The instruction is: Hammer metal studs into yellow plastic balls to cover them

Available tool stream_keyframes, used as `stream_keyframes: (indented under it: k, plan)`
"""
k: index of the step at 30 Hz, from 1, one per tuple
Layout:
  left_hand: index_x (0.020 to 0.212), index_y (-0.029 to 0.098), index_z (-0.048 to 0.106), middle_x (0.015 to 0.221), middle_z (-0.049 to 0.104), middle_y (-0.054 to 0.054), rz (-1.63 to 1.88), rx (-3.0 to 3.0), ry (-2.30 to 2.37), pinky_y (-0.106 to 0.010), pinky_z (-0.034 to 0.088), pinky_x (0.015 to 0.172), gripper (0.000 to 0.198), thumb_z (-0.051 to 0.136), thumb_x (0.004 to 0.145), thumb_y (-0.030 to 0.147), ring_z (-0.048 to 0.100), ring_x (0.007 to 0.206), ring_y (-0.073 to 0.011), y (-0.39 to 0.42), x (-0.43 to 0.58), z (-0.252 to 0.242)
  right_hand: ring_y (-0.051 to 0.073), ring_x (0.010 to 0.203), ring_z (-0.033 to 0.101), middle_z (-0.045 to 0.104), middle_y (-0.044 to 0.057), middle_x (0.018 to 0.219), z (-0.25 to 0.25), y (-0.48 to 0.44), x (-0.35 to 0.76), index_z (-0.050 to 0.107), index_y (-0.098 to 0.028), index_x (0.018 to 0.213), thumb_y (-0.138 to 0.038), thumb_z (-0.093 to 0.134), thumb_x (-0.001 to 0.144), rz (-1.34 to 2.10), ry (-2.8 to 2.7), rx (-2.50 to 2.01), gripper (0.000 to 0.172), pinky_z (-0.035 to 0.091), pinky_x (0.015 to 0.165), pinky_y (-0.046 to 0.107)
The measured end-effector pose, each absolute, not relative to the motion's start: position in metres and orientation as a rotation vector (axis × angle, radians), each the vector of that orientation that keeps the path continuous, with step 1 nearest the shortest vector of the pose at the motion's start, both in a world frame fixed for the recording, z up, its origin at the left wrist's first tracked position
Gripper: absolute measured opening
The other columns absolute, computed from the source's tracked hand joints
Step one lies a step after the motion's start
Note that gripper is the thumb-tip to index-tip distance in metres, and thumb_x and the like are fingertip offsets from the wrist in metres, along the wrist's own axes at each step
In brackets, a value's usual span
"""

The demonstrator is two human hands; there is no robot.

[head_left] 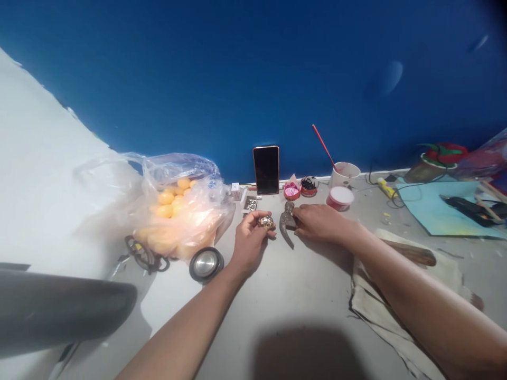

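Observation:
Near the middle of the table, my left hand (253, 232) is closed around a small round, shiny gold-coloured object (265, 221); its exact kind does not show. Just to the right, my right hand (317, 221) grips a worn claw hammer (288, 224) close beside its metal head. The fingers are wrapped at the neck, and my hand and forearm cover most of what lies behind. A wooden handle (412, 253) shows past the right forearm, over a pale cloth; whether it belongs to the hammer is hidden. An open little box of shiny pieces (250, 204) lies beyond my left hand.
A phone (266, 170) leans on the blue wall. Left are a plastic bag of orange balls (178, 206) and a round metal-centred disc (206, 264). Right are a white cup (345, 173) with a red stick, a lidded tub (339, 197) and a folded cloth (372, 295).

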State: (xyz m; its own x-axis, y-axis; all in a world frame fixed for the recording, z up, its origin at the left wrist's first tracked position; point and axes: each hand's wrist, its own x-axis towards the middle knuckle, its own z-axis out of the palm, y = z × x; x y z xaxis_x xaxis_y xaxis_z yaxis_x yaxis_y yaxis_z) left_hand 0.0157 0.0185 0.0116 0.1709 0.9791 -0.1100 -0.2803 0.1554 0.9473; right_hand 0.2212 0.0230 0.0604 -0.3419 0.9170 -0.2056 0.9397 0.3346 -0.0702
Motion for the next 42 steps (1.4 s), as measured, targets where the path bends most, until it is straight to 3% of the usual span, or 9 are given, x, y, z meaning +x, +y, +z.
stream_keyframes:
  k: [9, 16, 42]
  plan:
    - [0.125, 0.017, 0.066, 0.089, 0.068, -0.004, 1.133, 0.969, 0.952, -0.026, 0.048, 0.06, 0.051, 0.078, 0.076, 0.028, 0.059, 0.065, -0.0114, 0.016, 0.015, 0.011, 0.032, 0.098, 0.07, 0.073, 0.016, 0.111, 0.06, 0.023, 0.221, 0.063, -0.016, 0.114, -0.026, 0.052, 0.088, -0.287, 2.459, 1.722, 0.03, 0.044, 0.072, 0.034]
    - [0.12, 0.018, 0.066, 0.076, 0.059, 0.003, 1.115, 0.944, 0.976, -0.024, 0.042, 0.057, 0.051, 0.081, 0.072, 0.026, 0.049, 0.057, -0.0073, 0.013, 0.018, 0.016, 0.031, 0.098, 0.07, 0.074, 0.016, 0.111, 0.06, 0.023, 0.221, 0.063, -0.017, 0.114, -0.027, 0.053, 0.088, -0.29, 2.469, 1.726, 0.03, 0.044, 0.073, 0.034]
    - [0.11, 0.017, 0.066, 0.079, 0.065, 0.002, 1.065, 0.981, 0.984, -0.024, 0.044, 0.055, 0.048, 0.085, 0.067, 0.028, 0.052, 0.055, -0.0076, 0.016, 0.017, 0.02, 0.032, 0.097, 0.071, 0.074, 0.018, 0.112, 0.056, 0.026, 0.223, 0.062, -0.016, 0.114, -0.029, 0.052, 0.089, -0.304, 2.473, 1.734, 0.03, 0.046, 0.073, 0.035]
